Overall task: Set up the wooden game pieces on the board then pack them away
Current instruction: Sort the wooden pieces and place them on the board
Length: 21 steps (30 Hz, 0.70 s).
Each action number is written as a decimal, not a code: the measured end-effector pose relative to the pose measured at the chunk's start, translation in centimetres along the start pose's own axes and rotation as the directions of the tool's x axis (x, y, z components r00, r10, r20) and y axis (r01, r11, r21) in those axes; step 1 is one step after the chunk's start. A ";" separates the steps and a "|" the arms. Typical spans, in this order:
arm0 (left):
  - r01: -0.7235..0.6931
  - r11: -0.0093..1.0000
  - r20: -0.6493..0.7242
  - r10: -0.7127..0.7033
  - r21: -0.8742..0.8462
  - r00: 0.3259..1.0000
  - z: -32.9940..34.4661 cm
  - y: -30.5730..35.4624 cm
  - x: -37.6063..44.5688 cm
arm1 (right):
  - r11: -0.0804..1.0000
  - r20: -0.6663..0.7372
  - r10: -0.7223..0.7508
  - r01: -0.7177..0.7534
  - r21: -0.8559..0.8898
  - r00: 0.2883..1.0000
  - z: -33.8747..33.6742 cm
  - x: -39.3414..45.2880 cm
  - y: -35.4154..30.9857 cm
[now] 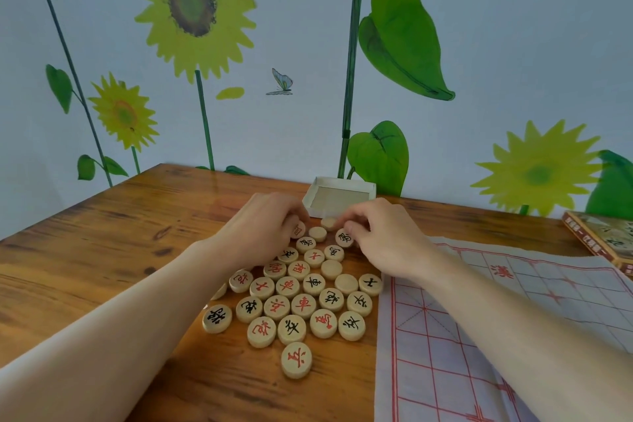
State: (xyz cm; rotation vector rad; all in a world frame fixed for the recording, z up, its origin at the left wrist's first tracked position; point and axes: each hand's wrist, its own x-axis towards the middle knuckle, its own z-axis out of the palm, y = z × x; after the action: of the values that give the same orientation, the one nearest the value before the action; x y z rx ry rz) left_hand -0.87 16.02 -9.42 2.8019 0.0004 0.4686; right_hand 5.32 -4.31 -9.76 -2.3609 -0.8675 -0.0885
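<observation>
While pieces [301, 301] crowd table [102, 233], both hands pinch one each.

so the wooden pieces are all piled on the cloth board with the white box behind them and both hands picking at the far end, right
Not quite. The head view shows the wooden pieces piled on the bare wooden table, left of the cloth board, which holds none. The rest stands: the white box sits behind them, and the left hand and right hand pick at the far end.

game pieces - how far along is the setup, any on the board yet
Early. Done: the white box is emptied, the pieces heaped on the table. In hand: left hand and right hand each pinch a piece at the heap's far end. Left: the cloth board holds none; then packing away.
</observation>
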 end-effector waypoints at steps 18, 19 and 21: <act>-0.070 0.995 -0.005 0.070 -0.066 0.998 0.9 2.1 -0.2 | 0.963 0.051 -0.128 0.136 -0.232 0.991 1.4 -0.3 -0.3; -0.053 0.996 -0.007 0.053 -0.068 0.999 0.9 2.1 -0.1 | 0.965 0.020 -0.127 0.128 -0.230 0.992 1.4 -0.2 -0.2; -0.015 0.995 -0.012 0.014 -0.096 1.000 1.1 2.2 -0.1 | 0.977 -0.033 -0.120 0.113 -0.181 0.992 1.5 0.0 0.1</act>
State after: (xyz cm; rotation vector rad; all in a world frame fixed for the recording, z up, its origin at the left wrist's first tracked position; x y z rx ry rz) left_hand -0.71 13.57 -9.78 2.7072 -0.0394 0.4748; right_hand 5.13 -3.47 -11.05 -2.4615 -1.0138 -0.2760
